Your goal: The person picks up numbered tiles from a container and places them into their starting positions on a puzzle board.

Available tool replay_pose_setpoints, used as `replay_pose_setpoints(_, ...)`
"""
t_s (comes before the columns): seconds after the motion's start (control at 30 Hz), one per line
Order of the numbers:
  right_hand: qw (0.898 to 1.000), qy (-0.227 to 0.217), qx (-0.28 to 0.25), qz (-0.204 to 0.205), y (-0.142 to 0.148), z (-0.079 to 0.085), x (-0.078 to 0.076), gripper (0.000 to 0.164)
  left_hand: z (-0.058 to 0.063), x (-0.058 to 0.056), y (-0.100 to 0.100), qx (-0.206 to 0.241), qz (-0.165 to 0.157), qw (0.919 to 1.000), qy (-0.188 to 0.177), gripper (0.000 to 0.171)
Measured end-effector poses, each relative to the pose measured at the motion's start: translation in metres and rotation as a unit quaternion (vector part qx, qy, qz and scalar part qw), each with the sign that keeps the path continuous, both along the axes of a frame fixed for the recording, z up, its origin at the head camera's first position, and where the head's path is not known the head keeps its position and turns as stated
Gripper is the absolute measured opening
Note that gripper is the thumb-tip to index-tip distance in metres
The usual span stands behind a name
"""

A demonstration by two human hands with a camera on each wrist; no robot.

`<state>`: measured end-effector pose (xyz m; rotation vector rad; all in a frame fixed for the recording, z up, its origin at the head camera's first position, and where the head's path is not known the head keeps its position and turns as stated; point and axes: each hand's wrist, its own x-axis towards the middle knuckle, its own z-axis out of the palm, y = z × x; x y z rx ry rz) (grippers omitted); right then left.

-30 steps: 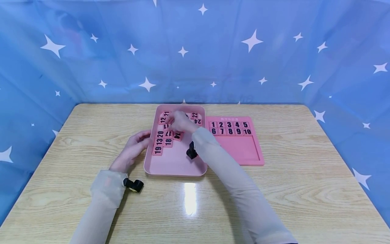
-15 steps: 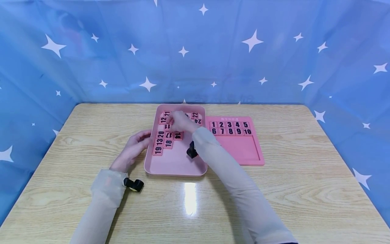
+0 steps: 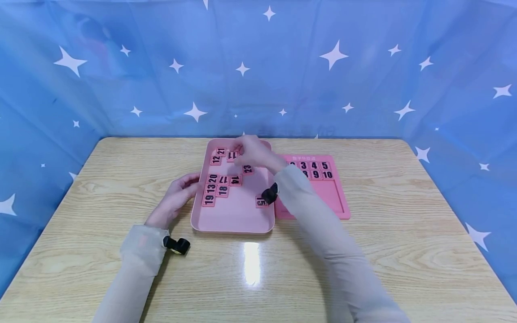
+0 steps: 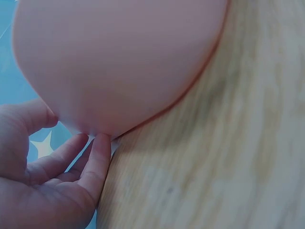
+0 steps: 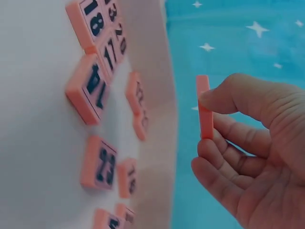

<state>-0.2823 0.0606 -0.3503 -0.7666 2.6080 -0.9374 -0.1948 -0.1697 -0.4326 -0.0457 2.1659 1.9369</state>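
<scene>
Right hand (image 3: 255, 152) has lifted, shifted rightward: tile 11 (image 3: 232, 156), lying near tile 12 (image 3: 216, 160) half a second ago, is now pinched between thumb and fingers, held above the far part of the tray (image 3: 238, 227). Edge-on in right wrist view; number read from head view. Tile 23 (image 3: 247, 169) and tile 15 (image 3: 261, 201) now show, uncovered by the shift. Left hand (image 3: 175, 195) unmoved: fingers loosely bent, apart, tips against tray's outer left side. Judged: pick done, placing not yet; 11 follows tile 10 (image 3: 327, 175), last visible on the board (image 3: 330, 199), right of tray. Other tiles wait in tray.
</scene>
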Motion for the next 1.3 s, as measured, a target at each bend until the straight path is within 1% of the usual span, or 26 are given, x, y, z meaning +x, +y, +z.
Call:
replay_pose_setpoints(0.1, 1.000, 0.004, -0.002, -0.004, 0.011, 0.006, 0.005, 0.034, 0.000, 0.001, -0.001, 0.003, 0.001, 1.0000, -0.002, 0.048)
replay_pose_setpoints(0.13, 1.000, 0.011, -0.002, 0.000, 0.015, 0.007, 0.006, 0.034, 0.000, 0.001, -0.001, 0.003, 0.001, 1.0000, -0.002, 0.048)
replay_pose_setpoints(0.23, 0.999, 0.026, -0.016, 0.012, 0.030, 0.007, 0.010, 0.035, 0.000, 0.001, -0.001, 0.004, 0.002, 1.0000, 0.000, 0.048)
replay_pose_setpoints(0.33, 0.999, 0.038, -0.016, 0.013, 0.049, 0.006, 0.016, 0.035, -0.001, 0.001, -0.001, 0.005, 0.003, 1.0000, 0.000, 0.047)
replay_pose_setpoints(0.5, 0.999, 0.034, -0.005, -0.021, 0.080, 0.004, 0.025, 0.033, -0.002, 0.001, -0.002, 0.009, 0.002, 1.0000, 0.001, 0.048)
replay_pose_setpoints(0.6, 0.999, 0.041, -0.005, -0.033, 0.096, 0.000, 0.031, 0.031, -0.002, 0.001, -0.002, 0.010, 0.001, 0.9999, 0.002, 0.048)
replay_pose_setpoints(0.73, 0.998, 0.050, 0.005, -0.036, 0.112, -0.011, 0.040, 0.028, -0.001, 0.001, -0.002, 0.010, 0.000, 1.0000, 0.001, 0.048)
replay_pose_setpoints(0.87, 0.998, 0.042, 0.013, -0.044, 0.123, -0.024, 0.048, 0.025, 0.000, 0.002, -0.002, 0.008, 0.000, 1.0000, -0.002, 0.048)
replay_pose_setpoints(0.97, 0.998, 0.024, 0.028, -0.051, 0.128, -0.032, 0.052, 0.025, 0.001, 0.002, -0.002, 0.008, -0.001, 1.0000, -0.002, 0.049)
replay_pose_setpoints(1.13, 0.998, 0.001, 0.052, -0.046, 0.134, -0.040, 0.056, 0.028, 0.001, 0.002, -0.001, 0.007, -0.001, 1.0000, -0.002, 0.049)
replay_pose_setpoints(1.23, 0.998, 0.006, 0.059, -0.035, 0.136, -0.043, 0.058, 0.029, 0.001, 0.002, 0.000, 0.010, -0.001, 0.9999, -0.004, 0.049)
replay_pose_setpoints(1.3, 0.998, 0.018, 0.061, -0.026, 0.137, -0.044, 0.058, 0.029, 0.001, 0.002, 0.001, 0.012, -0.002, 0.9999, -0.005, 0.049)
